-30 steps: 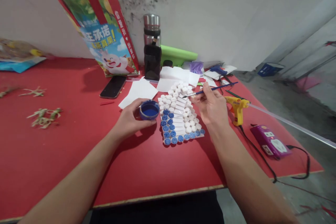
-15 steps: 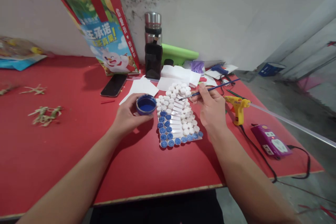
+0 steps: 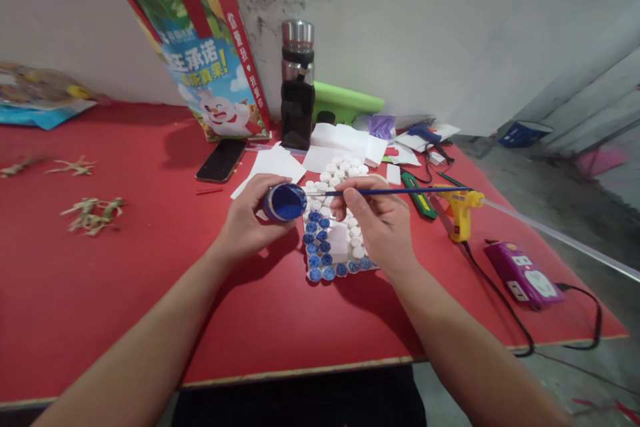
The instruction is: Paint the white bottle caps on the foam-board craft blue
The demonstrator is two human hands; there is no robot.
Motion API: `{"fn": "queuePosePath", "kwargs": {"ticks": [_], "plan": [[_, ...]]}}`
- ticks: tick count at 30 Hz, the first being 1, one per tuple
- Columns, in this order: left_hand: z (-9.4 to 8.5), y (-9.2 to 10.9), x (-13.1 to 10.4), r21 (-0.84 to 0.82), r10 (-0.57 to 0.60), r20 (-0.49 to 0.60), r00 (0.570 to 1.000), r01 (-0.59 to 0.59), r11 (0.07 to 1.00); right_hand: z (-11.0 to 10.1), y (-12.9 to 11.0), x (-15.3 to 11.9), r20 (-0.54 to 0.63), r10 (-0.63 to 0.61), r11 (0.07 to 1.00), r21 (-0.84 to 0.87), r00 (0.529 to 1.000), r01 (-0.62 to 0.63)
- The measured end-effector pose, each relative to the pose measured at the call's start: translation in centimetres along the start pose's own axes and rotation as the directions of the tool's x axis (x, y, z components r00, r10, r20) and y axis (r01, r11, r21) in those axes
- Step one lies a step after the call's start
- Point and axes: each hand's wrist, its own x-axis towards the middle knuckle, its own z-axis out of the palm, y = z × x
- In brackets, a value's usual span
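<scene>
Paintbrush (image 3: pixel 400 191) points at jar (image 3: pixel 285 203), with room toward front edge of table (image 3: pixel 300 333)

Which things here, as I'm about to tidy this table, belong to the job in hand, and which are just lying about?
In the job:
blue paint pot, in the left hand
brush, in the right hand
board of blue and white discs, by the right hand

Seemingly just lying about:
phone
bottle
carrier bag
yellow glue gun
purple socket block
straw figures
</scene>
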Motion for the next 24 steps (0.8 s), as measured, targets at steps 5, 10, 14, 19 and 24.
{"fn": "queuePosePath", "kwargs": {"ticks": [5, 10, 14, 19, 24], "plan": [[0.04, 0.25, -0.01, 0.044, 0.062, 0.011, 0.998, -0.062, 0.997, 0.42, -0.47, -0.66, 0.046, -0.014, 0.982, -0.186, 0.999, 0.023], [0.07, 0.48, 0.1, 0.077, 0.131, 0.037, 0.991, -0.133, 0.988, 0.47, -0.38, -0.86, 0.086, -0.051, 0.95, -0.303, 0.995, 0.075], [0.0, 0.5, 0.17, 0.096, 0.125, 0.044, 0.991, -0.129, 0.987, 0.49, -0.37, -0.76, 0.1, -0.044, 0.934, -0.35, 0.994, 0.076], [0.01, 0.75, 0.17, 0.081, 0.165, 0.063, 0.984, -0.169, 0.982, 0.52, -0.2, -0.73, 0.147, -0.057, 0.918, -0.381, 0.988, 0.109], [0.03, 0.74, 0.17, 0.063, 0.171, 0.067, 0.983, -0.175, 0.983, 0.52, 0.06, -0.72, 0.162, -0.066, 0.915, -0.384, 0.985, 0.124]]}}
